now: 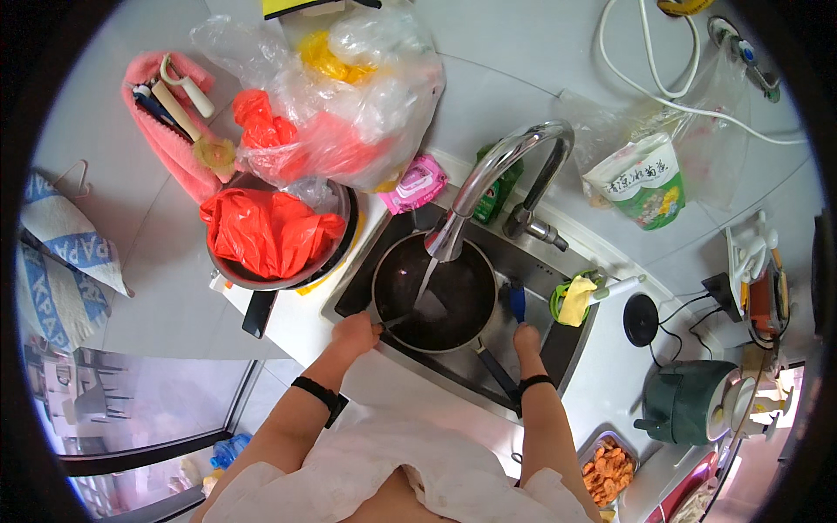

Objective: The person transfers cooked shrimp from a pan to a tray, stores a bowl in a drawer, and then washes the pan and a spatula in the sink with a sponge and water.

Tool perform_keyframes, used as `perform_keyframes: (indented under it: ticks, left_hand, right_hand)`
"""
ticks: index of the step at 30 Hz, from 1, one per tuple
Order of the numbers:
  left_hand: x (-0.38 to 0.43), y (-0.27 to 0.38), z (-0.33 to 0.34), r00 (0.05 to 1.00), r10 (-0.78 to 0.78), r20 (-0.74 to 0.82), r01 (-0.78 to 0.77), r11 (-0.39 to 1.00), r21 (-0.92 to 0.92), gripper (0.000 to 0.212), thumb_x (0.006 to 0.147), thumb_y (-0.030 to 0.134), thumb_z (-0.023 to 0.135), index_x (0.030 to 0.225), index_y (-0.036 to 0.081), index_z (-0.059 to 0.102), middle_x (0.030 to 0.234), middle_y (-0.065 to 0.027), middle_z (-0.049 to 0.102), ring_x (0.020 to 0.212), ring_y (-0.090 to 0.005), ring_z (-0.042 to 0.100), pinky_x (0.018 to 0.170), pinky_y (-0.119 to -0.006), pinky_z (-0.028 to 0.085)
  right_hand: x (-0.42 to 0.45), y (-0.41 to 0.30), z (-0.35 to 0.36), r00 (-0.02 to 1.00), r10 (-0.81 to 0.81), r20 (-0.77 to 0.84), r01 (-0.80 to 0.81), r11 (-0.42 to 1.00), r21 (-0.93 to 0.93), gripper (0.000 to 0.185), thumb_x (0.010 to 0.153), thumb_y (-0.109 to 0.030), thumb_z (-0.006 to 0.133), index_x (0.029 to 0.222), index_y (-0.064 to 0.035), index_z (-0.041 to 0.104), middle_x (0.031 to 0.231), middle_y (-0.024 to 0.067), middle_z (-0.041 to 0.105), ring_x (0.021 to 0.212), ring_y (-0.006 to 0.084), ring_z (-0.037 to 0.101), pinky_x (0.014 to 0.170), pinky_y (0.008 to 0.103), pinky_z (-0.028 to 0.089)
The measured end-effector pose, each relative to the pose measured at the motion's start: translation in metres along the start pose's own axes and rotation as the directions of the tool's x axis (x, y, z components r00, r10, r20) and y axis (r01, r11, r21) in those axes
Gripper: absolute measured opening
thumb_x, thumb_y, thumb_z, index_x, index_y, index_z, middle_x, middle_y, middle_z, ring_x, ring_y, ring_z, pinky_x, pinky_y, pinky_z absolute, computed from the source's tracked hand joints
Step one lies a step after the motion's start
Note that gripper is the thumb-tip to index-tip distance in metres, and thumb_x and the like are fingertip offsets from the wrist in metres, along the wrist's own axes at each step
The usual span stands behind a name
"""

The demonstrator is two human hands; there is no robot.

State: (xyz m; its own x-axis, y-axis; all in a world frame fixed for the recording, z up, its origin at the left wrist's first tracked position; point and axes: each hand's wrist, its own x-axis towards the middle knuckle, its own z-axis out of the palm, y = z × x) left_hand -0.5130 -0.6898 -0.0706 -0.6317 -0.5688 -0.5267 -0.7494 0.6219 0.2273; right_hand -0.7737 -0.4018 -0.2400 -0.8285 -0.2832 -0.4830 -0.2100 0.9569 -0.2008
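A dark frying pan point(451, 314) sits in the stainless-steel sink point(546, 353), its black handle point(498, 374) pointing towards me. Water runs into it from the curved chrome faucet point(487, 173). My left hand point(355, 337) is at the pan's left rim, closed around a dark-handled utensil whose narrow metal part point(397, 320), possibly a blade, reaches over the pan. In my right hand point(527, 341) is a blue object point(517, 302), perhaps a brush or scrubber; its working end is hard to make out. That hand is to the right of the pan, over the sink.
Left of the sink are a pot point(281, 282) holding a red plastic bag point(271, 229) and a phone point(259, 314). Wet wipes point(415, 184) and a green bottle point(497, 189) stand behind. A green holder point(562, 304) with a yellow cloth point(577, 301) is at the sink's right edge.
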Motion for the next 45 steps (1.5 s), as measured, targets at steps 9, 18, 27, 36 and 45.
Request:
perform_keyframes:
  ticks: [9, 18, 27, 36, 45]
  left_hand:
    - [-0.014, -0.016, 0.011, 0.984, 0.099, -0.15, -0.109, 0.993, -0.054, 0.017, 0.08, 0.022, 0.052, 0.084, 0.007, 0.058, 0.083, -0.0155, 0.063, 0.082, -0.0343, 0.059, 0.068, -0.046, 0.046]
    - [0.002, -0.036, 0.013, 0.929, 0.32, -0.188, -0.322, 0.946, 0.022, 0.012, 0.074, 0.017, 0.055, 0.08, 0.008, 0.06, 0.078, -0.0145, 0.062, 0.077, -0.034, 0.06, 0.067, -0.045, 0.048]
    - [0.006, -0.035, 0.004, 0.949, 0.267, -0.166, -0.273, 0.962, -0.009, 0.014, 0.07, 0.012, 0.054, 0.083, 0.009, 0.06, 0.08, -0.0139, 0.063, 0.078, -0.0331, 0.061, 0.066, -0.045, 0.049]
    - [0.001, -0.035, -0.005, 0.974, 0.167, -0.153, -0.173, 0.985, -0.027, 0.012, 0.073, 0.016, 0.056, 0.083, 0.01, 0.06, 0.08, -0.0141, 0.062, 0.078, -0.0337, 0.06, 0.065, -0.045, 0.048]
    - [0.005, -0.042, 0.002, 0.974, 0.174, -0.144, -0.179, 0.984, -0.021, 0.016, 0.079, 0.023, 0.055, 0.083, 0.008, 0.057, 0.077, -0.0165, 0.061, 0.077, -0.036, 0.059, 0.066, -0.047, 0.046]
  right_hand:
    - [-0.12, -0.096, -0.057, 0.963, -0.202, -0.176, 0.249, 0.918, 0.309, 0.03, 0.084, -0.028, 0.055, 0.104, -0.0058, 0.057, 0.09, 0.0218, 0.062, 0.087, 0.0374, 0.059, 0.075, 0.0427, 0.047]
    - [-0.038, -0.16, 0.036, 0.926, -0.376, 0.04, 0.376, 0.927, 0.017, 0.024, 0.08, -0.026, 0.058, 0.09, -0.0037, 0.063, 0.088, 0.0206, 0.063, 0.085, 0.0361, 0.059, 0.076, 0.0416, 0.047]
    - [-0.015, -0.135, 0.03, 0.806, -0.567, 0.17, 0.587, 0.727, -0.356, 0.025, 0.08, -0.027, 0.057, 0.087, -0.0044, 0.065, 0.086, 0.02, 0.062, 0.084, 0.0365, 0.058, 0.076, 0.0403, 0.047]
    - [-0.059, -0.149, 0.006, 0.873, -0.441, 0.209, 0.486, 0.823, -0.294, 0.021, 0.08, -0.021, 0.055, 0.087, -0.0037, 0.065, 0.088, 0.0189, 0.063, 0.085, 0.0356, 0.059, 0.078, 0.0416, 0.047]
    - [-0.058, -0.13, 0.01, 0.86, -0.498, 0.115, 0.51, 0.823, -0.248, 0.023, 0.078, -0.022, 0.057, 0.085, -0.0015, 0.063, 0.088, 0.0197, 0.063, 0.085, 0.0357, 0.059, 0.076, 0.0439, 0.047]
